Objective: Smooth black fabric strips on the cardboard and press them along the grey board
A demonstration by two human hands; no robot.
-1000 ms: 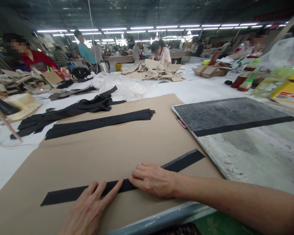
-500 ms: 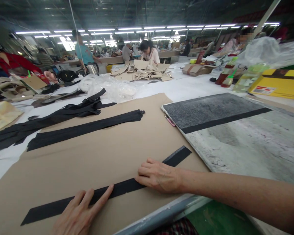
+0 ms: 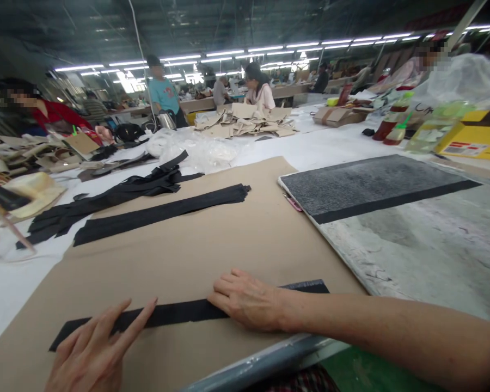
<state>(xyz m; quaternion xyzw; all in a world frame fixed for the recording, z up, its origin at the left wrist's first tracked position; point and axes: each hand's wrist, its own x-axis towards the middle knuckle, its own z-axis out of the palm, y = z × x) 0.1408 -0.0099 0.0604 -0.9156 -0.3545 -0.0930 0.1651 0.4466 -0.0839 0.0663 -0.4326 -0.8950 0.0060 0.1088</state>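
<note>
A long black fabric strip [image 3: 183, 312] lies on the brown sheet [image 3: 163, 267], with a greyish band along the upper edge of its right end. My left hand [image 3: 102, 340] spreads its fingers over the strip's left part, the index finger stretched out and the hand holding nothing. Curled fingers of my right hand [image 3: 249, 299] press together on the strip right of its middle, and the hand covers part of it. Whether the right fingertips pinch the fabric or only press it down is hidden.
A black strip pile [image 3: 163, 209] and a tangled heap of strips [image 3: 118, 190] lie beyond. At right, a stained board [image 3: 396, 239] carries a dark grey textured piece [image 3: 367, 182]. Bottles [image 3: 394, 122] and a yellow box [image 3: 465, 139] stand behind it. Co-workers work farther back.
My left hand has slid left along the strip, with its fingers more spread. The strip's right end has swung nearer to me, my right hand still on it. The camera view has shifted slightly left.
</note>
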